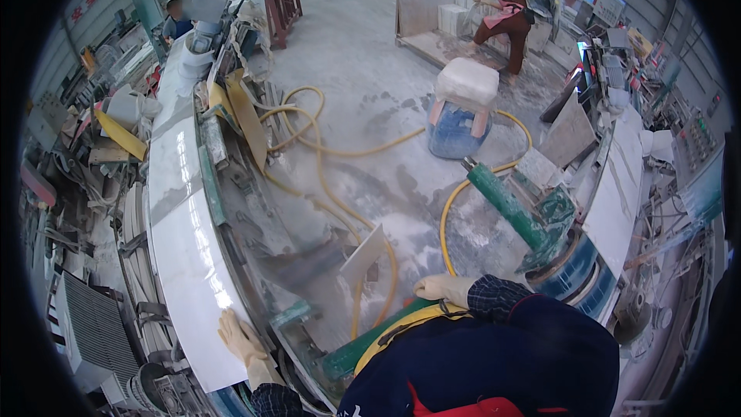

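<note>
Slab point(189, 274) left of body, on conveyor point(211, 185), long axis running away along conveyor's inner edge. Left hand point(241, 337) nearer, flat on it, fingers loosely spread. Right hand point(446, 288) at waist; can't tell if holding anything.

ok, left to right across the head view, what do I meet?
Ribbed grey housing → left hand on a glossy white slab → tilted pale tile → right hand → second white slab → control panel.
</note>
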The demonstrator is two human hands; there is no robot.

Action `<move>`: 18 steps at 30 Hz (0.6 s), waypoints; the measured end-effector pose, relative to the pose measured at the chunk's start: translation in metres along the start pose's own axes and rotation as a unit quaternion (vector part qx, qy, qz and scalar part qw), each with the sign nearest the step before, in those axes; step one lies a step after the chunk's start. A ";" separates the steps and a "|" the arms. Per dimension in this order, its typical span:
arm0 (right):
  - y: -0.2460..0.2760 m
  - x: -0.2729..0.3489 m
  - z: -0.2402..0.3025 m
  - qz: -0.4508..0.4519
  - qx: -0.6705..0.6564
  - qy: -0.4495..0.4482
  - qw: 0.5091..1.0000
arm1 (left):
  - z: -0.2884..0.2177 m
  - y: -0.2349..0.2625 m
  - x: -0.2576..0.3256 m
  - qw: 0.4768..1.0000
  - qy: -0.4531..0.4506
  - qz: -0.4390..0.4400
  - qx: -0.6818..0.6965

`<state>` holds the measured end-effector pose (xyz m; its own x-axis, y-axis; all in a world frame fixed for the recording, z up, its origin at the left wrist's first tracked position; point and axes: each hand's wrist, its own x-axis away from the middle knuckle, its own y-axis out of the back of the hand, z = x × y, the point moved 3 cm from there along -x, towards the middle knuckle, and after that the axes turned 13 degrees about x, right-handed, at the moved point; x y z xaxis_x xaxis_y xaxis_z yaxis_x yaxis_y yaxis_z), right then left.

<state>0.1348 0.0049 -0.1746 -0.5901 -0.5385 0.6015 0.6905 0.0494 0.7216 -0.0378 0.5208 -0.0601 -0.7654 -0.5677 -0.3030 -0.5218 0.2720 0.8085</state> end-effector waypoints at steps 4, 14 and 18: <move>0.002 0.000 0.003 0.008 -0.004 0.013 1.000 | -0.003 0.003 0.002 1.000 0.007 0.008 0.004; 0.007 0.004 0.005 0.038 0.027 -0.018 0.999 | -0.008 0.007 0.010 1.000 -0.009 0.005 -0.004; -0.001 0.001 0.001 -0.021 0.022 -0.004 1.000 | -0.012 0.010 0.011 1.000 -0.011 0.010 -0.008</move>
<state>0.1328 0.0051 -0.1748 -0.6226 -0.5335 0.5725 0.6453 0.0639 0.7613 -0.0475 0.5081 -0.0492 -0.7839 -0.5451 -0.2972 -0.5004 0.2714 0.8222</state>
